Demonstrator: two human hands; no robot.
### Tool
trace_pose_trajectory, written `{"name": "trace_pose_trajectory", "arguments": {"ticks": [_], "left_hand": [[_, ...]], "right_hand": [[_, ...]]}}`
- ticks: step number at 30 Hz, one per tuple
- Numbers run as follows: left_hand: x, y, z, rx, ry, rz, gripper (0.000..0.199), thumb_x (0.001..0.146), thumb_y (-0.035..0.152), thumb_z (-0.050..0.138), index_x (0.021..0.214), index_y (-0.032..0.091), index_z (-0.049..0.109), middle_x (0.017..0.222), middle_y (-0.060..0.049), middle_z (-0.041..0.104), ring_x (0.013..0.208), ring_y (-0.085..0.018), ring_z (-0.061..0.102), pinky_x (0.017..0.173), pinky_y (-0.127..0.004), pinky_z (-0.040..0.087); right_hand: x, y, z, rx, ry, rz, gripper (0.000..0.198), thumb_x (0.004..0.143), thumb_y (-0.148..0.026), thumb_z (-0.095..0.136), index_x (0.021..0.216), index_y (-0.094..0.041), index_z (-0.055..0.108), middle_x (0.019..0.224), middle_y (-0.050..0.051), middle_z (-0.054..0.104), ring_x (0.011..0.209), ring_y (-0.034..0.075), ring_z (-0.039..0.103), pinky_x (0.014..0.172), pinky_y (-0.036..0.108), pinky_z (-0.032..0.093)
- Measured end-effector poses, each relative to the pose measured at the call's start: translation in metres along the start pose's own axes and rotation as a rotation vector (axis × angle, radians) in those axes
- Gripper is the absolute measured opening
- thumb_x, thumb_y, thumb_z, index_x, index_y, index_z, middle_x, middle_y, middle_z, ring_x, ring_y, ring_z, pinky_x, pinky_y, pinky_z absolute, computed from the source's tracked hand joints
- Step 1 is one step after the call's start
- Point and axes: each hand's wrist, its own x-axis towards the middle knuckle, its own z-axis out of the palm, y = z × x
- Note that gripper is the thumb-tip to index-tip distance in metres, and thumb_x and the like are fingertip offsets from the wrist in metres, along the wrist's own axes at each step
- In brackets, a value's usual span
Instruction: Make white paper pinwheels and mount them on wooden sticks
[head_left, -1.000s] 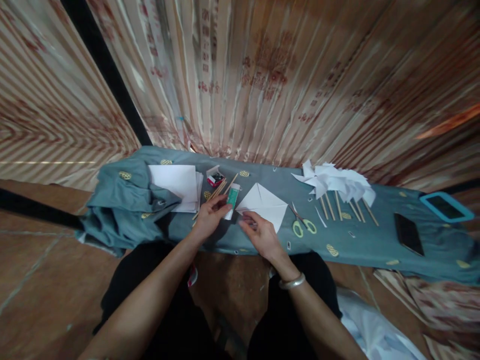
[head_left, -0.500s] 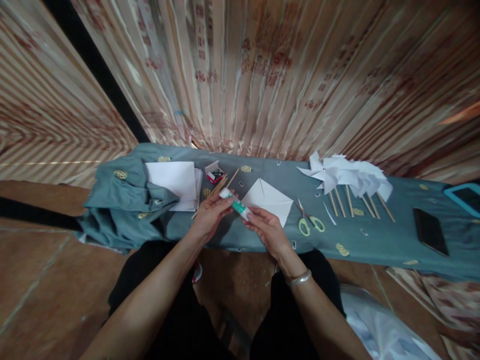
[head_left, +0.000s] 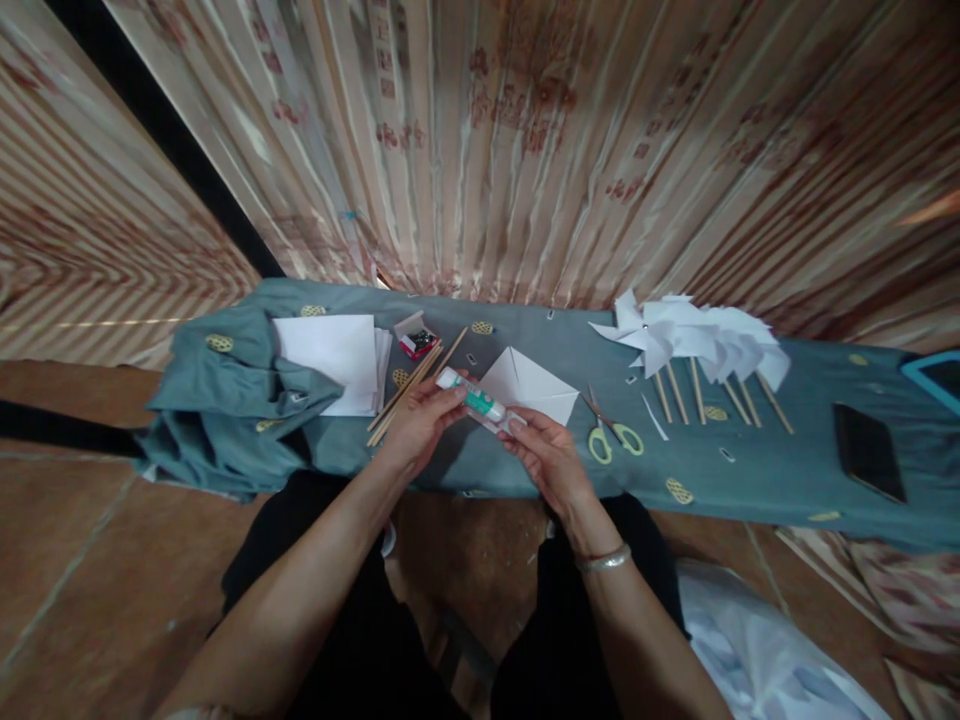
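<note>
My left hand (head_left: 421, 420) is closed around a white and green glue stick (head_left: 480, 400), held at a tilt above the near part of the table. At the stick's right end, my right hand (head_left: 546, 445) pinches its pale cap (head_left: 511, 422); whether cap and stick still touch is unclear. Just behind the hands lies a white paper square (head_left: 529, 385) with crease or cut lines, its near corner partly covered. To its right are scissors (head_left: 613, 438) with light green handles, blades apart. Several thin wooden sticks (head_left: 405, 392) lie beside my left hand.
A stack of white paper (head_left: 326, 355) and a small open red and white box (head_left: 417, 338) are on the left. Several white paper pinwheels (head_left: 697, 340) on sticks lie to the right, near a paper strip (head_left: 655, 418) and a dark phone (head_left: 870, 450). Bunched cloth (head_left: 217, 400) covers the left end.
My right hand has shifted slightly right, and more of the pale cap shows at the glue stick's end. The whole view has moved a little; the table items lie as before.
</note>
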Motion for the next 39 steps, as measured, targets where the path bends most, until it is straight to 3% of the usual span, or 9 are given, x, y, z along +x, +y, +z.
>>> {"name": "trace_pose_trajectory", "arguments": {"ticks": [4,8,14,18,24,28,30,35,39], "left_hand": [[0.006,0.008,-0.008,-0.063,0.068,0.025,0.036,0.050,0.026,0.092,0.078,0.015,0.072,0.078,0.000,0.073,0.073,-0.010,0.065,0.071,-0.022,0.052],[0.012,0.017,-0.024,-0.091,0.111,0.046,0.030,0.060,0.028,0.089,0.076,0.015,0.067,0.072,0.002,0.069,0.067,-0.008,0.063,0.069,-0.021,0.051],[0.018,0.029,-0.040,-0.118,0.180,0.118,0.029,0.069,0.033,0.083,0.086,0.015,0.067,0.081,0.000,0.072,0.076,-0.012,0.067,0.075,-0.024,0.052],[0.019,0.030,-0.043,-0.124,0.167,0.122,0.031,0.067,0.032,0.084,0.087,0.015,0.067,0.081,0.000,0.072,0.073,-0.011,0.065,0.072,-0.023,0.052],[0.015,0.030,-0.039,-0.067,0.088,0.154,0.040,0.056,0.037,0.090,0.085,0.016,0.071,0.077,0.000,0.072,0.068,-0.011,0.064,0.072,-0.025,0.052],[0.010,0.022,-0.026,0.028,0.016,0.123,0.043,0.048,0.036,0.092,0.084,0.017,0.075,0.076,-0.001,0.073,0.068,-0.014,0.064,0.071,-0.027,0.051],[0.007,0.015,-0.019,0.110,-0.019,0.136,0.040,0.048,0.033,0.092,0.081,0.018,0.076,0.075,0.000,0.073,0.069,-0.015,0.064,0.073,-0.028,0.051],[0.002,-0.004,-0.010,0.285,-0.129,0.168,0.035,0.053,0.032,0.089,0.083,0.018,0.076,0.081,-0.003,0.074,0.074,-0.019,0.066,0.077,-0.032,0.052],[0.005,-0.019,-0.007,0.568,-0.168,0.333,0.031,0.075,0.036,0.073,0.102,0.020,0.074,0.102,-0.008,0.073,0.093,-0.024,0.067,0.088,-0.038,0.052]], "right_hand": [[-0.002,0.000,-0.007,-0.060,0.035,0.007,0.038,0.054,-0.038,0.090,0.085,-0.022,0.076,0.083,0.003,0.077,0.071,0.015,0.066,0.068,0.028,0.053],[0.004,0.006,-0.005,-0.247,0.032,-0.110,0.035,0.059,-0.037,0.087,0.088,-0.023,0.073,0.088,0.003,0.076,0.080,0.018,0.067,0.080,0.033,0.053],[0.043,0.012,0.041,-1.001,-0.023,-0.408,0.023,0.081,-0.032,0.068,0.103,-0.024,0.071,0.095,0.004,0.075,0.082,0.020,0.065,0.083,0.036,0.050],[0.074,0.019,0.069,-1.212,-0.073,-0.526,0.023,0.084,-0.020,0.062,0.106,-0.019,0.070,0.105,0.010,0.074,0.101,0.026,0.064,0.095,0.040,0.046],[0.067,-0.003,0.061,-1.035,-0.043,-0.635,0.025,0.088,-0.030,0.061,0.108,-0.021,0.072,0.116,0.010,0.072,0.110,0.027,0.060,0.100,0.041,0.044],[0.042,-0.024,0.048,-0.813,-0.332,-0.338,0.031,0.084,-0.048,0.065,0.097,-0.022,0.076,0.091,0.003,0.076,0.084,0.022,0.067,0.080,0.034,0.051],[0.033,-0.025,0.043,-0.790,-0.391,-0.255,0.035,0.076,-0.050,0.073,0.094,-0.020,0.076,0.085,0.002,0.076,0.076,0.020,0.066,0.073,0.031,0.051],[0.022,-0.019,0.026,-0.717,-0.340,-0.159,0.038,0.064,-0.046,0.082,0.090,-0.019,0.076,0.079,0.001,0.075,0.068,0.016,0.063,0.067,0.029,0.051],[0.021,-0.029,-0.002,-0.542,-0.211,-0.121,0.033,0.060,-0.045,0.085,0.082,-0.021,0.076,0.073,-0.001,0.074,0.065,0.016,0.062,0.063,0.028,0.050]]}}
